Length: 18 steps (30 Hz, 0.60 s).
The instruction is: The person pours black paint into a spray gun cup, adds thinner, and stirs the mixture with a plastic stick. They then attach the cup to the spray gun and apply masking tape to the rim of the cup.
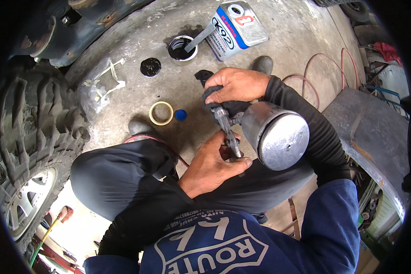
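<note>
My left hand (210,166) is wrapped round the handle of a metal spray gun (223,121), held above my lap. The gun's silver paint cup (284,142) sticks out to the right with its round lid on. My right hand (237,84) grips a black rag (212,94), bunched over the front end of the gun, so the nozzle is hidden. Beyond my hands an open can of black paint (182,51) stands on the floor with a stir stick (201,37) leaning in it. A paint-covered lid (150,67) lies to its left.
A rectangular thinner can (237,29) stands beside the paint can. A yellowish ring (161,113) and blue cap (181,114) lie nearer. Crumpled plastic (98,91) and a big tyre (32,123) are at left. A red hose (315,68) and grey panel (365,123) are at right.
</note>
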{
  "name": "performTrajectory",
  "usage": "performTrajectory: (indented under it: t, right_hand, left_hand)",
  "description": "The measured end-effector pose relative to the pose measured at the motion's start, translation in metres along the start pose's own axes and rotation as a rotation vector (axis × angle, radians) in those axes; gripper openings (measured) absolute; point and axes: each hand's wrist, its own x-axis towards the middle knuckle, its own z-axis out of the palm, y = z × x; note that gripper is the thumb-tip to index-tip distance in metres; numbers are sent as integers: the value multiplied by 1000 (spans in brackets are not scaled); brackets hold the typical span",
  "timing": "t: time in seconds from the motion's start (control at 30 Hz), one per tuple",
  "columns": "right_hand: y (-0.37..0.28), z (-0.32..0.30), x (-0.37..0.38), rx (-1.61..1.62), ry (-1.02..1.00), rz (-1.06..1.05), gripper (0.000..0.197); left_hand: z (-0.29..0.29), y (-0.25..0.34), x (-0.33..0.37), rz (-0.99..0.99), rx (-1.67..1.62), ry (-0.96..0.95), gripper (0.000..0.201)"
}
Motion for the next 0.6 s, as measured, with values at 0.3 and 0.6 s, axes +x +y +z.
performTrajectory:
  t: [0.3, 0.6]
  right_hand:
    - [2, -16, -6, 346, 123, -4, 30]
    - [-3, -9, -1, 84, -90, -25, 28]
  left_hand:
    - [1, 0, 3, 100, 2, 39, 56]
    - [1, 1, 3, 34, 69, 16, 56]
